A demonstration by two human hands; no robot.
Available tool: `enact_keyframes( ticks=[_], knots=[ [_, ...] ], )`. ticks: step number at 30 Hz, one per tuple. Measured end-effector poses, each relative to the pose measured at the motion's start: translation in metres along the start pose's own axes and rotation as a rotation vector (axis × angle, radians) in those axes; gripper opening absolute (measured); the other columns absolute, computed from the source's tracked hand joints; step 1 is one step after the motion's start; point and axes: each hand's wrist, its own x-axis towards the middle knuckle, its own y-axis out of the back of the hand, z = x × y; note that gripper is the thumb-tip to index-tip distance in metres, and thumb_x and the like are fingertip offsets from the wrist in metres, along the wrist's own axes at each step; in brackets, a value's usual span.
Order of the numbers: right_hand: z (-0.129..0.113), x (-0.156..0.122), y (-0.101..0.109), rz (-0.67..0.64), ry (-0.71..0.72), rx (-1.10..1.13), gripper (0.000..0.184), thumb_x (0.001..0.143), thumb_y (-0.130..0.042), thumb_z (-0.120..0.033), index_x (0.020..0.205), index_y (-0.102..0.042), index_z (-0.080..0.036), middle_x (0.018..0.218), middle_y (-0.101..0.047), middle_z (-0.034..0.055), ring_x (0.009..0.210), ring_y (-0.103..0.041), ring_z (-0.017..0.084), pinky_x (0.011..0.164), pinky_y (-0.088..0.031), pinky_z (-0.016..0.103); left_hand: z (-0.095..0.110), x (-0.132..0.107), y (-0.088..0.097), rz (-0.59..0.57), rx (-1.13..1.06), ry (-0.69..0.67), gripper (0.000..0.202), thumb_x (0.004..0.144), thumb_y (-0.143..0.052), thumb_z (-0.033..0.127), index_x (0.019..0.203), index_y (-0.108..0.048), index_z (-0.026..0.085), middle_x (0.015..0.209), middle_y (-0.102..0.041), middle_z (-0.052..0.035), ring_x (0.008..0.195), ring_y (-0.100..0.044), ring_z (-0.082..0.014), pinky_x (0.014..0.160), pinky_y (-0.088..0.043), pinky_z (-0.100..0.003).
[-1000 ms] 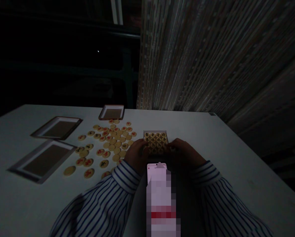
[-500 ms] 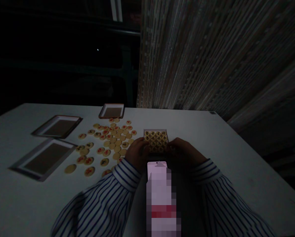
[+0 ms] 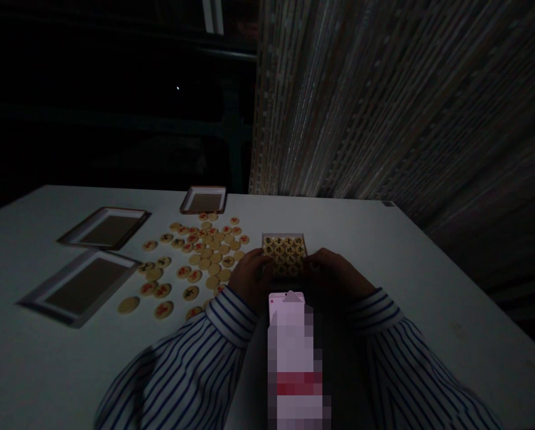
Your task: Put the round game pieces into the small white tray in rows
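Note:
A small box with a thin pale rim lies in front of me, filled with rows of round wooden Chinese chess pieces marked in black. My left hand is closed on the box's left side, thumb along the near part. On the opposite side, my right hand grips the right edge with curled fingers, partly lost in shadow. Left of the box, many loose chess pieces are scattered, some showing red or black characters, others blank side up. Below the box glows a phone, its screen pixelated.
Three shallow box parts lie open on the white table: one at the back, one at the left and one nearer. A string curtain hangs behind the table's far edge. The room is dim.
The whole view has shifted very slightly. My hands stay at the two sides of the box, and the pieces lie as before.

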Motion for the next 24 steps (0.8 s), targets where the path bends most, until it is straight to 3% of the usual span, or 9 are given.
enact_keyframes(
  ticks=[20, 24],
  knots=[
    [-0.0006, 0.0011, 0.0020, -0.026, 0.004, -0.002, 0.018, 0.074, -0.056, -0.022, 0.091, -0.062, -0.019, 0.082, -0.059, 0.0052, 0.072, -0.054, 0.014, 0.064, -0.042, 0.028, 0.0003, -0.0016, -0.0010, -0.015, 0.008, -0.018, 0.022, 0.078, -0.048, 0.024, 0.092, -0.064, 0.018, 0.108, -0.060, -0.0116, 0.101, -0.057, -0.0223, 0.086, -0.048, -0.040],
    [-0.0014, 0.0011, 0.0032, -0.032, 0.008, 0.001, 0.019, 0.073, -0.056, -0.022, 0.091, -0.062, -0.019, 0.082, -0.059, 0.0053, 0.071, -0.054, 0.014, 0.064, -0.042, 0.028, 0.0012, -0.0016, -0.0005, -0.020, 0.000, -0.014, 0.020, 0.078, -0.049, 0.025, 0.090, -0.064, 0.020, 0.105, -0.062, -0.0085, 0.101, -0.057, -0.0213, 0.087, -0.048, -0.040]
  ],
)
